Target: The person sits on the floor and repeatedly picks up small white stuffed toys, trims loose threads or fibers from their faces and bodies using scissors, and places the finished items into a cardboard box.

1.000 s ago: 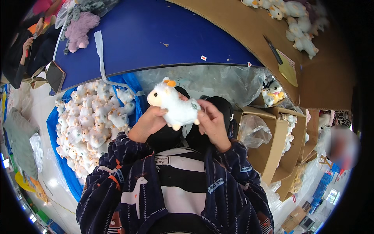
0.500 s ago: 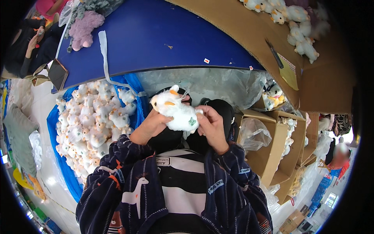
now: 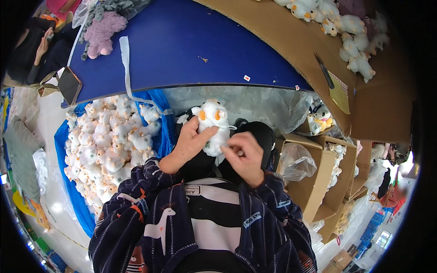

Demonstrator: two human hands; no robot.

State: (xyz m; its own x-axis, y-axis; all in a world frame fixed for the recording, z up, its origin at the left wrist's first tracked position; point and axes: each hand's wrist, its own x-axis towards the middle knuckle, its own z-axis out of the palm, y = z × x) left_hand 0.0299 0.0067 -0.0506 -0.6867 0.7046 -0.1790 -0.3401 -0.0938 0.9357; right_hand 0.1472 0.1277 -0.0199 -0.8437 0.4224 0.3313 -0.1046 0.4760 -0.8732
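Observation:
My left hand is closed round a small white plush animal over my lap. The toy stands nearly upright, its head at the far end, with two orange ears or patches and a green mark low on its body. A white loop sticks out from its side. My right hand, slightly blurred, is curled beside the toy's lower right side. Its thumb and index finger are bent together; whatever is between them is too small to make out.
Left of my lap, a blue bag holds many similar plush toys. Ahead is a blue table with a cloth strip. Cardboard boxes stand at right; a cutter lies on cardboard. Another person sits far left.
The plush has been turned from lying sideways to nearly upright, its head now away from me. My right hand has come off its tail end and curled at its side.

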